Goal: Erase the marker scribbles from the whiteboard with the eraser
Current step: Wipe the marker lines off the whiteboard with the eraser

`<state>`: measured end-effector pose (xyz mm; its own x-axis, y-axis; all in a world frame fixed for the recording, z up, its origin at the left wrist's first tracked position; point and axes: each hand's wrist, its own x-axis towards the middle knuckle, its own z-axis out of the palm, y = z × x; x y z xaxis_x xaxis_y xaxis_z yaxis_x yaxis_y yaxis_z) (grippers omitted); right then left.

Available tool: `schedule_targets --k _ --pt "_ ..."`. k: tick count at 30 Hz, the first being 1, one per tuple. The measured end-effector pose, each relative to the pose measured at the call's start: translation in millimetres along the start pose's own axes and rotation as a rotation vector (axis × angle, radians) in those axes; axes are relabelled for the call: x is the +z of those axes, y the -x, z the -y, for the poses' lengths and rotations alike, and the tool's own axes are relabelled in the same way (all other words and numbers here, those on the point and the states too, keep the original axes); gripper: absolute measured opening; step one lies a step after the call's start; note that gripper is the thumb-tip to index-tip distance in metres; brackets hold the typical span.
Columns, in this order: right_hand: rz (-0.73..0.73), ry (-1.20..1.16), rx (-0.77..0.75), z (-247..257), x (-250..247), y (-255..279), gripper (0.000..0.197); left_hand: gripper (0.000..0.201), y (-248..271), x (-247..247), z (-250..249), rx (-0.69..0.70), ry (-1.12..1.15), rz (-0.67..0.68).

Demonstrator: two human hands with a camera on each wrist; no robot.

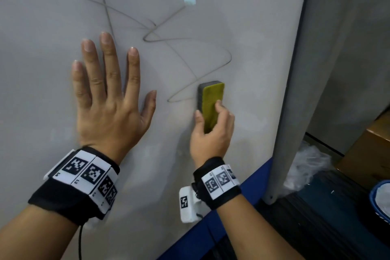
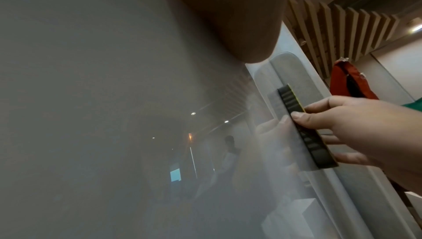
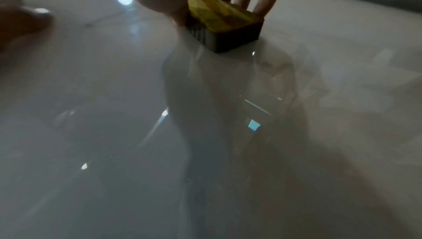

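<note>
Barely begun: my right hand (image 1: 213, 131) grips the eraser (image 1: 211, 103), scribbles (image 1: 185, 48) above it seemingly all remaining; my left hand (image 1: 109, 99) lies flat.

Grey partition panel (image 1: 295, 91) just right of board. Blue ledge (image 1: 211, 224) below. Brown cardboard box (image 1: 367, 154) and crumpled clear plastic (image 1: 308, 167) on dark floor (image 1: 316, 228). Wooden ceiling slats (image 2: 338, 26); lit ceiling lamp (image 2: 416, 27); red cloth (image 2: 349, 84) hanging.
</note>
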<state>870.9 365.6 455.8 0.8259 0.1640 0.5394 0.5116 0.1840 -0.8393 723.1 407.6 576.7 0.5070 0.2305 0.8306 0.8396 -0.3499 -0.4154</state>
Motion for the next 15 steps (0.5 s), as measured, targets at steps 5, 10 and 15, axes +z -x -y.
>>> schedule_targets --k 5,10,15 --pt "-0.066 -0.023 0.150 -10 -4 -19 0.043 0.071 0 -2 -1 -0.016 0.004 -0.002" --pt "-0.081 -0.012 0.164 7 1 6 0.043 0.070 0 -3 -2 -0.014 -0.003 0.009" --pt "0.102 0.030 -0.064 9 -7 28 0.046 0.071 -1 -1 1 -0.013 0.011 0.001"
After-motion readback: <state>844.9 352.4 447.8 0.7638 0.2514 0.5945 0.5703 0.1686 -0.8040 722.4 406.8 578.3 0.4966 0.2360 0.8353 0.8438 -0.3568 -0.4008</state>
